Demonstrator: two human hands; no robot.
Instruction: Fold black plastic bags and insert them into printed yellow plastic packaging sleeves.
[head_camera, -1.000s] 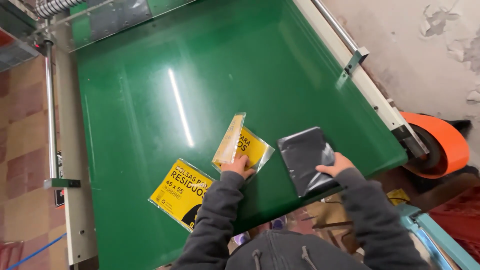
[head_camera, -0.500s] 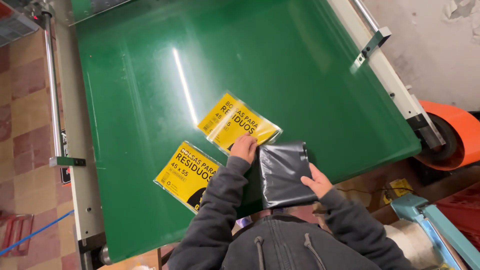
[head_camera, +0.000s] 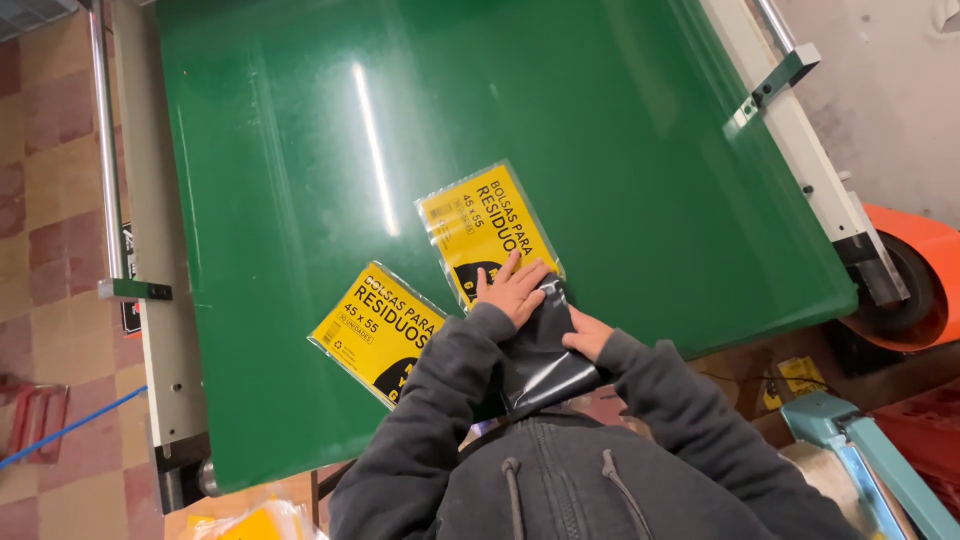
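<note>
Overhead view of a person in a dark grey hooded top working at the near edge of a green bench (head_camera: 560, 120). A folded black plastic bag (head_camera: 540, 355) lies at that near edge, directly in front of the person's chest, its glossy surface creased and partly overhanging the bench rim.

The left hand (head_camera: 512, 288) lies flat with fingers spread and extended. Its palm presses on the upper end of the black bag, while its fingertips reach onto the lower corner of a clear packet with a yellow label (head_camera: 487, 232). This packet lies tilted on the bench, just beyond the black bag and touching it at the corner beneath the left hand. The hand grips nothing; it only bears down.

The right hand (head_camera: 588, 334) rests on the right edge of the black bag, fingers bent slightly inward against the plastic. Whether it pinches the edge or merely presses it cannot be told. The black bag thus lies between the two hands, below the left and to the left of the right.

A second yellow-labelled packet (head_camera: 375, 325) lies on the bench beside the left forearm, apart from the first packet and untouched by either hand.

At the right, beyond the bench's pale side rail (head_camera: 800, 140), stands an orange roll (head_camera: 925, 275). A tiled floor (head_camera: 45, 200) shows at the left.
</note>
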